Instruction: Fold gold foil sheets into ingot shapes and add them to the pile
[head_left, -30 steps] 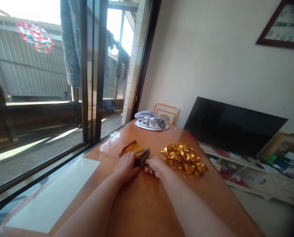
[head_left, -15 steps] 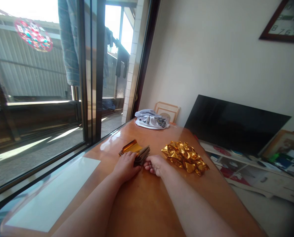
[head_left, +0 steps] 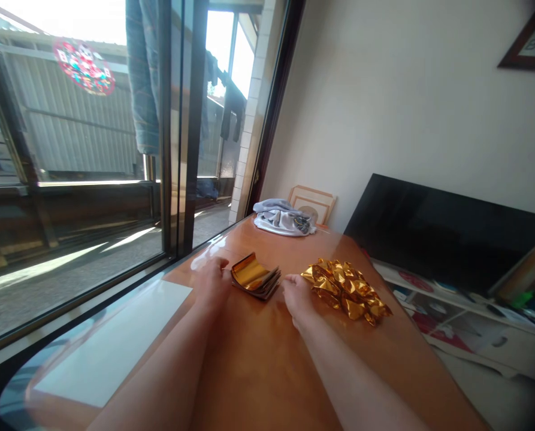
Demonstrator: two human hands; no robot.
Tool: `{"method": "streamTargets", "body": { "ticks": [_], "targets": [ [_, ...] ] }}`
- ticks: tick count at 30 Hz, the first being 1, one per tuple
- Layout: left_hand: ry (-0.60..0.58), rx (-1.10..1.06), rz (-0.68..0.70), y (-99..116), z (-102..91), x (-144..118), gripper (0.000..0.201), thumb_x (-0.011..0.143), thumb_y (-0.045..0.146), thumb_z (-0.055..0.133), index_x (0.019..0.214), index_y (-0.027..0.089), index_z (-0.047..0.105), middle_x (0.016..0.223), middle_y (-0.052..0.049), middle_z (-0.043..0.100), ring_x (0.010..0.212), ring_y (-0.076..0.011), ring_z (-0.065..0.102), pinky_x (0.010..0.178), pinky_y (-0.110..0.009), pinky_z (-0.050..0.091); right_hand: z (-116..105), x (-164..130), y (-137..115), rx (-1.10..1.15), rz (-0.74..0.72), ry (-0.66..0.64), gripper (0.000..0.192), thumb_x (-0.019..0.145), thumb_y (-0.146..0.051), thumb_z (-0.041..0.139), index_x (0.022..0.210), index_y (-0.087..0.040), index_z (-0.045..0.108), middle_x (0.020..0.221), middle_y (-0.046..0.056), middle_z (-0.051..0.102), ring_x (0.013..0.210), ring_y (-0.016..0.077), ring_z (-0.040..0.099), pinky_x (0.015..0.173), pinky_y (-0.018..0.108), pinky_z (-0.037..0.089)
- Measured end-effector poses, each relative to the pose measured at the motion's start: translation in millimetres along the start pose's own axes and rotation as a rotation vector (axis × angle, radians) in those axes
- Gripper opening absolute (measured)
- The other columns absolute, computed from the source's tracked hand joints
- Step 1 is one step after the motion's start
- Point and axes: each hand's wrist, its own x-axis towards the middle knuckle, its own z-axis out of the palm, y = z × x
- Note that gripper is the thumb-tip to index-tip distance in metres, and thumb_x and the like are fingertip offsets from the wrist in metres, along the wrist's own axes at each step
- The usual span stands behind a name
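A stack of gold foil paper sheets [head_left: 253, 279] lies on the table, its left end curling upward and its brown layered edges facing right. Just left of the stack is my left hand [head_left: 213, 280], back upward, thumb and fingers apart near the curled end; whether it touches the sheets is unclear. On the other side, my right hand [head_left: 296, 296] rests a little away from the stack with its fingers bent inward. What those fingers hold, if anything, is hidden. Beside it on the right is a heap of folded gold foil pieces [head_left: 348, 292].
The brown table [head_left: 258, 371] runs along a sliding glass door. A white sheet [head_left: 114, 347] lies at its left edge. Bundled grey cloth [head_left: 283, 218] and a wooden frame [head_left: 314, 202] are at the far end. A television [head_left: 447, 227] stands beyond the right edge.
My left hand has come off the stack and moved left, uncovering its gold top. The right hand has drawn slightly away from the stack's right edge. The view has turned slightly left.
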Motion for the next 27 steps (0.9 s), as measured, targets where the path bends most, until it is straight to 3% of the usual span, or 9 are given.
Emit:
{"method": "streamTargets", "body": {
  "ticks": [2,4,7,9,12,14,20,25,27],
  "targets": [
    [0.037,0.043,-0.137,-11,-7.4,5,0.034,0.087,0.022,0.049,0.117,0.021,0.066,0.121,-0.015,0.068,0.115,-0.0365,0.059,0.095,-0.052,0.046,0,-2,-4,-0.05,-0.12,0.053,0.042,0.08,-0.024,0.064,0.121,-0.022,0.06,0.126,0.008,0.064,0.117,0.0228,0.057,0.094,0.028,0.048],
    [0.032,0.085,-0.229,-18,-11.3,6,0.034,0.086,0.025,0.051,0.115,0.022,0.069,0.124,-0.018,0.066,0.119,-0.0433,0.055,0.093,-0.06,0.043,3,-5,-7,-0.201,-0.314,0.093,0.051,0.079,-0.025,0.064,0.13,-0.022,0.059,0.14,0.01,0.056,0.132,0.0266,0.047,0.11,0.035,0.037],
    [-0.027,0.123,-0.251,-18,-10.6,3,0.031,0.085,0.031,0.054,0.106,0.025,0.075,0.128,-0.018,0.064,0.124,-0.0468,0.05,0.094,-0.064,0.038,9,-11,-10,-0.581,-0.645,0.077,0.056,0.082,-0.029,0.063,0.138,-0.022,0.057,0.148,0.012,0.051,0.141,0.0312,0.039,0.118,0.046,0.026],
    [-0.069,0.129,-0.202,-14,-8.4,-1,0.028,0.086,0.037,0.054,0.097,0.028,0.078,0.132,-0.015,0.063,0.13,-0.0455,0.045,0.099,-0.063,0.034,13,-16,-10,-0.79,-0.765,0.03,0.059,0.085,-0.036,0.064,0.141,-0.023,0.055,0.152,0.011,0.048,0.145,0.0327,0.034,0.12,0.05,0.02],
    [-0.111,0.122,-0.127,-10,-7.1,-5,0.028,0.086,0.042,0.054,0.092,0.033,0.08,0.137,-0.01,0.062,0.138,-0.0433,0.036,0.105,-0.061,0.027,17,-20,-11,-0.986,-0.808,-0.05,0.059,0.085,-0.048,0.067,0.138,-0.025,0.058,0.151,0.009,0.051,0.148,0.034,0.029,0.121,0.055,0.01],
    [-0.117,0.111,-0.106,-9,-7.8,-6,0.027,0.086,0.041,0.055,0.092,0.034,0.081,0.137,-0.009,0.063,0.139,-0.0431,0.034,0.106,-0.06,0.025,17,-22,-13,-1.065,-0.798,-0.074,0.053,0.086,-0.051,0.067,0.132,-0.025,0.062,0.144,0.009,0.058,0.145,0.0337,0.033,0.12,0.058,0.004],
    [-0.1,0.057,-0.106,-14,-5.6,-3,0.021,0.08,0.033,0.058,0.081,0.032,0.079,0.116,-0.01,0.072,0.128,-0.0439,0.044,0.101,-0.059,0.027,19,-25,-25,-1.187,-0.752,-0.007,0.043,0.088,-0.059,0.061,0.106,-0.022,0.072,0.115,0.012,0.072,0.125,0.0322,0.05,0.118,0.061,-0.006],
    [-0.075,-0.005,-0.131,-17,2.6,2,0.017,0.072,0.032,0.064,0.081,0.028,0.078,0.105,-0.012,0.074,0.118,-0.0448,0.051,0.094,-0.056,0.033,40,-25,-37,-1.254,-0.775,-0.006,0.048,0.091,-0.06,0.056,0.103,-0.017,0.074,0.103,0.015,0.074,0.108,0.0313,0.06,0.117,0.059,-0.013],
    [-0.083,-0.055,-0.122,-18,6.3,4,0.016,0.071,0.032,0.064,0.08,0.026,0.076,0.098,-0.011,0.074,0.109,-0.0399,0.058,0.089,-0.048,0.038,50,-23,-39,-1.275,-0.767,-0.015,0.048,0.09,-0.058,0.057,0.102,-0.015,0.074,0.103,0.017,0.074,0.106,0.0319,0.062,0.117,0.058,-0.013]
  ]
}}
